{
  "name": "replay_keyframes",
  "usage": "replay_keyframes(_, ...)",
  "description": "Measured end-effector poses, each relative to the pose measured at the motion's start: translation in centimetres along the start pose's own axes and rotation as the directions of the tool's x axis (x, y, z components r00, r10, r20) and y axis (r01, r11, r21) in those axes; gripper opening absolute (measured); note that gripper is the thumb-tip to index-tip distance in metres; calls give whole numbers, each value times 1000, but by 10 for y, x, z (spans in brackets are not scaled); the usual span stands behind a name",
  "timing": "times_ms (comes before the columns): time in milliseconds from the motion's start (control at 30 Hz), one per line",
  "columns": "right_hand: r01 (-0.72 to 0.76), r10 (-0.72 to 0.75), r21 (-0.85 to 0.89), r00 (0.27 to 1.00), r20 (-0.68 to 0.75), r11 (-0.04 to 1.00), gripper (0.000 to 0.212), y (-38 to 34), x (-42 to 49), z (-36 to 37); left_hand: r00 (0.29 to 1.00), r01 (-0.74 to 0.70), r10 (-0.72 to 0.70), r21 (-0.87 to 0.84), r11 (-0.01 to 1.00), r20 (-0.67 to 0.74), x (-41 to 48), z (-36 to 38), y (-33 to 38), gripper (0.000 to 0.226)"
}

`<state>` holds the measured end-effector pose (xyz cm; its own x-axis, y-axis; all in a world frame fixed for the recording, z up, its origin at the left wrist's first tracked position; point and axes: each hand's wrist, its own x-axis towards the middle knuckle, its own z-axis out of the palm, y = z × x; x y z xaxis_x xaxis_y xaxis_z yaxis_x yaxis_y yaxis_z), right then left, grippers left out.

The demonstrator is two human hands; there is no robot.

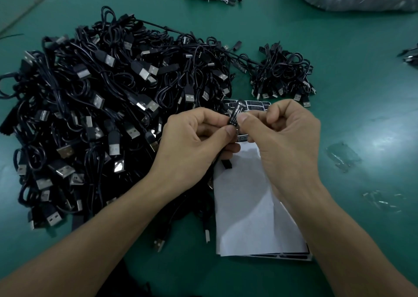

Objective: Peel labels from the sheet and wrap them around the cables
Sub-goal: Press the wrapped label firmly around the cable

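Over the label sheet (255, 206), left hand (192, 147) and right hand (282, 142) pinch a black label (235, 115), probably limp and sticky; best held by its edges.

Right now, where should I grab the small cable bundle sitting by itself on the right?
Probably pinch the small bundle across its middle, coming straight down from above. The wires seem to bunch tightest there, while loops stick out behind and plugs fan out loosely in front.
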<state>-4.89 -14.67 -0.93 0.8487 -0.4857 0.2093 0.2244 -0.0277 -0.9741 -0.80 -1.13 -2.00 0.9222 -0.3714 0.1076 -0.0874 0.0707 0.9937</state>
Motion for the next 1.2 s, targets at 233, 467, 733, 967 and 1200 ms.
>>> replay_keyframes(233, 4, -4, -11, 1000, -1, 1000, 38, 0, 1, -2, 1000, -3, 3, -5, 1000, -4, 0, 0, 1, 8)
replay_keyframes(467, 3, -3, -12, 1000, 1, 1000, 39, 1, 1, 0, 1000, -2, 2, 2, 1000, -2, -1, 0, 0, 7)
replay_keyframes(733, -2, 2, -18, 1000, 0, 1000, 39, 1, 1, 0, 1000, 4, -4, 4, 1000, -8, 0, 0, 0, 4)
replay_keyframes(967, 15, -14, -35, 1000, 2, 999, 39, 2, 0, 0, 1000, 13, -13, -18, 1000, -20, 0, 1, 1, 9)
replay_keyframes(1200, 46, -47, -112, 999, -6, 993, 38, 2, -1, 1, 999, 6, -5, 6, 1000, -40, -1, 1, 2, 6)
